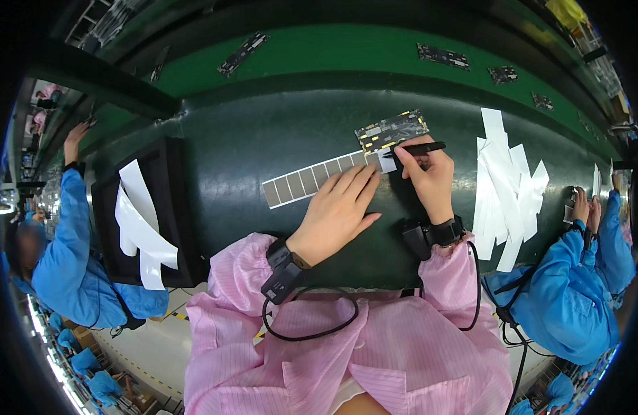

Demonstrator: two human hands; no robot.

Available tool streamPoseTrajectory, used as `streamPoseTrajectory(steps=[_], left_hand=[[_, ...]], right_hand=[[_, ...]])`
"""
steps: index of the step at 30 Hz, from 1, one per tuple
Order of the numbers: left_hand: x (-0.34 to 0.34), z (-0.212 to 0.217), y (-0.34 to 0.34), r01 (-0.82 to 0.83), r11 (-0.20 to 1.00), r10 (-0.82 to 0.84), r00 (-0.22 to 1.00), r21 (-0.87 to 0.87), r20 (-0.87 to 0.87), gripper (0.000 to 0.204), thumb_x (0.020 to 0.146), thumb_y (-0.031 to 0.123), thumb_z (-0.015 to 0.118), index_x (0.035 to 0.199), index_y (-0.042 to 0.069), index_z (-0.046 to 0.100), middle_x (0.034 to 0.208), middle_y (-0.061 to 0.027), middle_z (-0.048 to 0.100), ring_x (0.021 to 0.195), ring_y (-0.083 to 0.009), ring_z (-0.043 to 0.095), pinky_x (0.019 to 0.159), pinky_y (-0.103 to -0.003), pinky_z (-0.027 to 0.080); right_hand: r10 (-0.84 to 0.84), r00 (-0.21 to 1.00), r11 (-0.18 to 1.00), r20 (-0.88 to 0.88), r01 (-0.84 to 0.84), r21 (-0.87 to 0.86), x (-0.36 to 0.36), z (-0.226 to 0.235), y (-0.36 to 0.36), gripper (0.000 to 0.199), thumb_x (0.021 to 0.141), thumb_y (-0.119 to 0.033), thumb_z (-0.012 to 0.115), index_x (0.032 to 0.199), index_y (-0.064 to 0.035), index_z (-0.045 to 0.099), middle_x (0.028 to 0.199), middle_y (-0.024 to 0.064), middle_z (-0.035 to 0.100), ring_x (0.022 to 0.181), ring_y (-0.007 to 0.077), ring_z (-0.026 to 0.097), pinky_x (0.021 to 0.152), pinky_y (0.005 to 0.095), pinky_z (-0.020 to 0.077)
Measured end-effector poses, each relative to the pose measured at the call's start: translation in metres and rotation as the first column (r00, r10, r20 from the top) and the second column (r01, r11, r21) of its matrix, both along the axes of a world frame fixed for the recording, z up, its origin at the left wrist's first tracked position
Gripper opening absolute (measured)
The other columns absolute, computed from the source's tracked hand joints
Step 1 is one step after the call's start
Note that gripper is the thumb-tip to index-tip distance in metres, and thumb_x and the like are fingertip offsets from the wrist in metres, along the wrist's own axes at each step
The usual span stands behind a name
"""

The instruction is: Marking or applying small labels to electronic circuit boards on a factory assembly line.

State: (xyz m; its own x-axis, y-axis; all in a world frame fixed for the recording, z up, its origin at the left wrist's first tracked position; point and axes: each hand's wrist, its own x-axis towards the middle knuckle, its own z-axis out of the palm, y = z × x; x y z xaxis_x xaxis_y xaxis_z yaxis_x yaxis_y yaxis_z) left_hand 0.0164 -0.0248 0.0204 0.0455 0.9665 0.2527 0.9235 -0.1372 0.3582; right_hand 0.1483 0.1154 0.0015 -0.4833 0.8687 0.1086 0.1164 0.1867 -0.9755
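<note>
A strip of grey square stickers on white backing [291, 187] lies slantwise on the dark green bench. My left hand [338, 207] rests flat on its right part, fingers stretched out and pressing it down. In my right hand [429, 173] is a pair of black tweezers [422, 148], pinched between thumb and fingers. Their tips are at the strip's right end, where bare white backing shows; whether they grip a sticker is too small to tell. Just beyond that end lies a dark circuit board [391, 130] with yellow patches, close to the tweezers.
A pile of white strips [505, 187] lies to the right. On the left, a black tray [172, 207] holds more white strips [140, 214]. Several circuit boards [443, 55] lie on the green belt [333, 52] beyond the bench. Co-workers in blue [66, 256] sit at both sides.
</note>
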Motion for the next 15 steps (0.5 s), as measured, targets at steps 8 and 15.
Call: streamPoseTrajectory(steps=[8, 15], left_hand=[[-0.003, -0.003, -0.002, -0.076, 0.995, 0.070, 0.993, -0.059, -0.097, 0.053, 0.081, 0.029, 0.065, 0.126, 0.004, 0.050, 0.122, -0.0069, 0.049, 0.115, -0.0210, 0.046, 0.095, -0.036, 0.037], [-0.001, -0.010, -0.001, -0.102, 0.994, 0.099, 0.994, -0.039, -0.055, 0.053, 0.080, 0.027, 0.066, 0.125, 0.004, 0.051, 0.126, -0.0067, 0.047, 0.117, -0.0216, 0.044, 0.096, -0.038, 0.036]], right_hand=[[0.032, 0.999, 0.999, 0.039, -0.031, -0.013, -0.014, 0.002, -0.008, 0.011, 0.081, -0.006, 0.070, 0.087, 0.0002, 0.063, 0.070, 0.0035, 0.063, 0.054, 0.0054, 0.057, 0.048, 0.0204, 0.0438], [0.009, 0.999, 0.999, 0.036, -0.008, -0.039, -0.015, -0.002, -0.008, 0.009, 0.082, -0.005, 0.068, 0.087, 0.0014, 0.063, 0.074, 0.0037, 0.065, 0.056, 0.0065, 0.058, 0.051, 0.0208, 0.0458]])
